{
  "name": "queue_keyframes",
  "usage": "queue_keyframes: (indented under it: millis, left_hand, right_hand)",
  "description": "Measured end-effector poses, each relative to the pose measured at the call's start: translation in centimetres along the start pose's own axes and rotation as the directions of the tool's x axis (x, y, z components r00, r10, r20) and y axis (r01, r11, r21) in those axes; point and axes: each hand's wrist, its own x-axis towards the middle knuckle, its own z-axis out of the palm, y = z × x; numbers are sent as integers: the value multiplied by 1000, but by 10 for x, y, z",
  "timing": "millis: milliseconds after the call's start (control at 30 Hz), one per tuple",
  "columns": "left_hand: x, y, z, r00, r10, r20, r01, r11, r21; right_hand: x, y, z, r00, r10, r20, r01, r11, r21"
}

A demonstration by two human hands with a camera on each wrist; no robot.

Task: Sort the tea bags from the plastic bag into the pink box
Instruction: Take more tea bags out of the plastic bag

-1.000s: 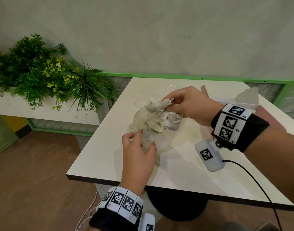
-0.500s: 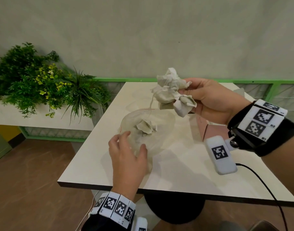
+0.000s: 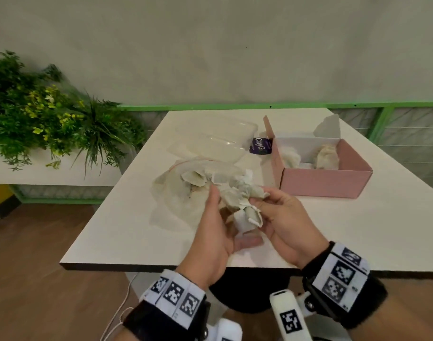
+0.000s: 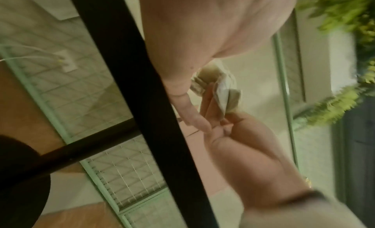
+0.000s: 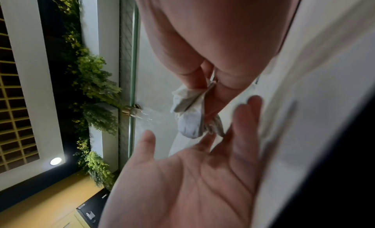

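Head view: both hands are raised above the near edge of the white table [image 3: 136, 232], meeting around a clump of tea bags [image 3: 242, 200]. The right hand [image 3: 284, 225] grips the clump, fingers curled round its lower part; in the right wrist view the thumb and fingers pinch the crumpled paper of the tea bags [image 5: 192, 112]. The left hand [image 3: 213, 232] stands beside the clump with fingers straight, palm turned toward it; the right wrist view shows that palm [image 5: 192, 175] flat and spread just under the bags, holding nothing.

The plastic bag [image 3: 176, 193] lies slack on the table behind the hands, with a few more tea bags [image 3: 193, 179] showing in its mouth. The pink box [image 3: 326, 183] sits open to the right of it, well apart from the hands, and already holds some bags [image 3: 327, 156] against its far wall. A clear plastic container [image 3: 218, 141] rests behind the plastic bag, a small purple label [image 3: 259, 145] between it and the box. Green plants [image 3: 50, 114] line a ledge at left.
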Motion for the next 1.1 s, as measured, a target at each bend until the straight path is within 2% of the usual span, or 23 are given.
queue_keyframes:
  millis: [67,133,200,267,367,533,800,900,1100]
  left_hand:
    - [8,7,-7,1000,-11,17,13,992,-124]
    - [16,11,-11,1000,-12,2,12,992,-128]
    - [23,10,-12,1000,21,0,-21,999,-28]
    - [30,6,-13,995,95,10,-96,987,126]
    - [37,1,-13,980,196,43,-199,918,343]
    - [44,-5,-18,963,266,53,-262,866,426]
    - [40,-4,-20,950,311,-37,-273,880,388]
    - [41,-3,-24,949,309,-71,-270,906,327]
    - [38,-1,-21,950,302,-74,-275,928,251]
  right_hand:
    - [2,10,-3,1000,23,-6,-23,1000,-19]
    - [6,14,-6,999,35,11,-34,999,-41]
    - [11,14,-8,1000,12,4,-12,990,-141]
    - [16,15,-7,998,-64,-13,57,950,-307]
    - [22,20,-6,981,-193,-19,162,871,-464]
    - [24,26,-8,969,-240,-54,182,849,-496]
    - [19,20,-7,981,-154,-121,91,905,-416]
    - [15,17,-11,993,-91,-80,59,941,-333]
    - [13,22,-12,985,-166,36,165,884,-438]
